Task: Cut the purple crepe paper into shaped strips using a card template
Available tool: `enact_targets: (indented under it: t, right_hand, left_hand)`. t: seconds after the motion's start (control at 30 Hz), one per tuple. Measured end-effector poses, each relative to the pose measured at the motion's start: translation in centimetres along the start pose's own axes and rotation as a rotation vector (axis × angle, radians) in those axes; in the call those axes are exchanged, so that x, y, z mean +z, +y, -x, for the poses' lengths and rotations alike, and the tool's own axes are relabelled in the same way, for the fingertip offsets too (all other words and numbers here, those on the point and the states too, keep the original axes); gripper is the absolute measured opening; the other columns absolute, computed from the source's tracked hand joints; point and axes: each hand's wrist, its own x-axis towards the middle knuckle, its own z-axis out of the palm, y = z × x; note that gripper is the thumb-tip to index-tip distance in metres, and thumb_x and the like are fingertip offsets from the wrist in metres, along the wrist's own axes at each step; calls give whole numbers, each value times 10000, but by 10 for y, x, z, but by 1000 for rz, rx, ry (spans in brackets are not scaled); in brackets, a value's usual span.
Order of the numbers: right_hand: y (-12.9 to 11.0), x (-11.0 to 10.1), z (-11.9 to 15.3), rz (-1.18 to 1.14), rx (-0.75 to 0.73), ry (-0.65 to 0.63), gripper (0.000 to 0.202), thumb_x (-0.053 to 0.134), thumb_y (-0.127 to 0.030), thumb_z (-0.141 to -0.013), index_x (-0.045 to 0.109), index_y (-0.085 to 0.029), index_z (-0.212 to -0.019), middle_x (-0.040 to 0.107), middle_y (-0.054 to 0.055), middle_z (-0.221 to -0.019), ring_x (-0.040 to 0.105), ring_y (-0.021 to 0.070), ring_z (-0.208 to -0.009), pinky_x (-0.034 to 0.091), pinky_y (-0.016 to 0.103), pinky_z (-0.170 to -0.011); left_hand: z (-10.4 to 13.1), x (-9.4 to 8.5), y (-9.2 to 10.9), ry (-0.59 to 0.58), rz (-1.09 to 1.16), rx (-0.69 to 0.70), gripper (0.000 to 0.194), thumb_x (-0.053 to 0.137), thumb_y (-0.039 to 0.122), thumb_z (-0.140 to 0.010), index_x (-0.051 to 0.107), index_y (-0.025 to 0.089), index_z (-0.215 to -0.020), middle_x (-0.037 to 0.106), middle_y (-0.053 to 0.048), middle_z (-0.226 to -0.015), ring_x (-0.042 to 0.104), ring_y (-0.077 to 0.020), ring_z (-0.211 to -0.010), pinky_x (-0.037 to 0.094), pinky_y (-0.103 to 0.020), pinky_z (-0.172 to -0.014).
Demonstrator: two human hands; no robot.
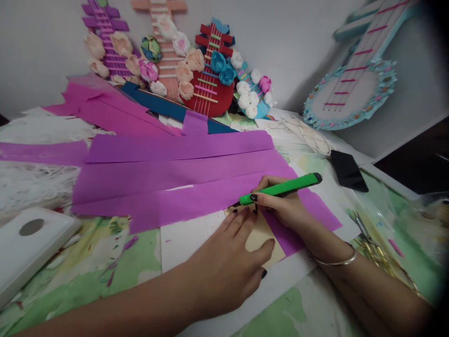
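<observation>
My right hand (280,201) is closed around a green marker-like tool (286,186), whose dark tip points down-left to the edge of a pale yellow card (267,238). My left hand (233,257) lies on this card with its fingers spread, the fingertips close to the tool's tip. Purple crepe paper (182,180) spreads out in long strips behind both hands, and part of it shows along the card's right side. White sheets (180,245) lie beneath the card and the purple paper.
Decorated guitar shapes (213,89) with paper flowers lean on the wall. A black phone (349,171) and gold-handled scissors (377,255) lie to the right. A white box (33,250) sits at left, near white shredded paper (38,185). Pink paper (105,110) lies behind.
</observation>
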Motion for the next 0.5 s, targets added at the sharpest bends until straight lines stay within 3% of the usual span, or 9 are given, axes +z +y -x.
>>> enact_targets:
  t: [0.5]
  right_hand:
    - [1,-7,-1,20,19,20,209,767,-252,-702,576,-170,-677,604,-30,-588,468,73,-479,313,214,-449]
  left_hand:
    - [0,0,0,-18,-13,-5,440,475,337,-933,443,191,-1346,268,-272,-1479,165,-425,-1402,217,-587,-1106]
